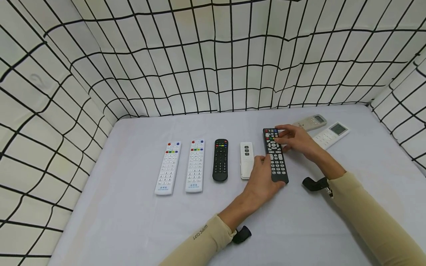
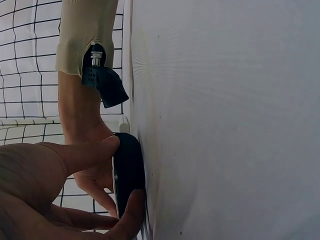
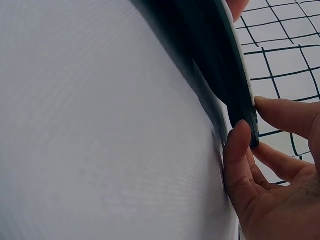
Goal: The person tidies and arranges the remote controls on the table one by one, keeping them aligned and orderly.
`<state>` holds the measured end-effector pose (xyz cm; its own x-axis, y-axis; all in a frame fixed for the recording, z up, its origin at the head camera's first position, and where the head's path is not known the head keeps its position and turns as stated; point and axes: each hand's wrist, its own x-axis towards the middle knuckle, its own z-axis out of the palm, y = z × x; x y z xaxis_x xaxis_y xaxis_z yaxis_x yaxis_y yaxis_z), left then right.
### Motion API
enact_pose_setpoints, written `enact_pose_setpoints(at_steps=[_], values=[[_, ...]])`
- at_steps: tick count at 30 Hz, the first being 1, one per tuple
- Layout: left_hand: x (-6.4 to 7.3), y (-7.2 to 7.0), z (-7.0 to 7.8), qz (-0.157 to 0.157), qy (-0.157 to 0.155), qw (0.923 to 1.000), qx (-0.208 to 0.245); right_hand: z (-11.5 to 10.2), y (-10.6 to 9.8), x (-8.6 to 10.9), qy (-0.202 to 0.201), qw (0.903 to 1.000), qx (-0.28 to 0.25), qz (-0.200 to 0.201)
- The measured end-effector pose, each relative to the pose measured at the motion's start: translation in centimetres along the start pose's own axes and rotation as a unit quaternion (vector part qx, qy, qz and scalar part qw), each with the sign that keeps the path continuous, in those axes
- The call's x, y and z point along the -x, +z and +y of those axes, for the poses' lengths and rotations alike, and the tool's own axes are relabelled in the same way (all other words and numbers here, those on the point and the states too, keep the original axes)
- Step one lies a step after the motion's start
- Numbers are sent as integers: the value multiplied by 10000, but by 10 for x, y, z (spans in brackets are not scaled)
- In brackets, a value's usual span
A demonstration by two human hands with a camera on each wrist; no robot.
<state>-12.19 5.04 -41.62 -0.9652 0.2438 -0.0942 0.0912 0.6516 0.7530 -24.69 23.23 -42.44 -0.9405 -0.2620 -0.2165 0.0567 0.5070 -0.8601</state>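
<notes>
Both hands are on a black remote control (image 1: 279,162) with white and coloured buttons. Its lower end lies in the grip of my left hand (image 1: 259,183), with the thumb on one edge. At the top end, my right hand (image 1: 296,138) pinches it between thumb and fingers. In the left wrist view the left hand (image 2: 40,175) holds the end of the remote (image 2: 129,160) just over the white tabletop. The right wrist view shows the underside of the remote (image 3: 215,60) tilted off the surface, pinched by the right hand (image 3: 280,195).
Left of the hands, a small white remote (image 1: 246,162), a black remote (image 1: 220,160) and two white remotes (image 1: 195,166) lie in a row. Two pale remotes (image 1: 331,135) lie partly behind the right hand. White walls with black netting (image 1: 229,55) border the white table (image 1: 116,221).
</notes>
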Motion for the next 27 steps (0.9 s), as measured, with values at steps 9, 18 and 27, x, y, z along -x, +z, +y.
enact_pose_setpoints(at_steps=[9, 18, 27], values=[[-1, -1, 3, -129, -185, 9997, -61, 1, -1, -1, 12, 10000, 71, -64], [-2, -3, 5, -167, -151, 9997, -108, 0, -5, -1, -26, 9992, 398, -47], [-1, -4, 3, -169, -185, 9996, -141, -1, -2, -1, -19, 9993, 361, -106]])
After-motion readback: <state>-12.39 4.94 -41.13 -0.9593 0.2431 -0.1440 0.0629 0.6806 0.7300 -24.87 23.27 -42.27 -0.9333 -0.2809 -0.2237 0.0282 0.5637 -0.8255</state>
